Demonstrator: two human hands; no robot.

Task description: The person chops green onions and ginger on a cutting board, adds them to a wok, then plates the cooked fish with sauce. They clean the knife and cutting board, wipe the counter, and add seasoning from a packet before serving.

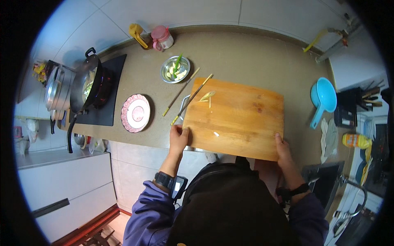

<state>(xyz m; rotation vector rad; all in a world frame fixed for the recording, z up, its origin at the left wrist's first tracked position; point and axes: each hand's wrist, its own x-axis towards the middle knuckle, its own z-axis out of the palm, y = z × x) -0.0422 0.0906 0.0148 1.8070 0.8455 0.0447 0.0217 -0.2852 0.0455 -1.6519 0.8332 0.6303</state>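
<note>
I hold a wooden cutting board [237, 120] by its two sides, my left hand [179, 138] at the near left corner and my right hand [282, 149] at the near right one. The board's near edge reaches past the counter's front edge. Yellowish vegetable scraps [208, 97] and a small white piece [216, 134] lie on top. One dark chopstick with a patterned end [181, 92] rests on the counter to the left. A second chopstick [191, 100] crosses the board's left edge. Beside that edge shows part of a metal wire loop [183, 106], otherwise hidden.
A steel bowl [163, 72] holds garlic cloves and a green pepper. Left of the board are a pink-rimmed plate [125, 118] and a black wok [78, 103] with food on a cooktop [114, 104]. A blue plastic strainer [326, 95] and a sink [326, 178] are at right.
</note>
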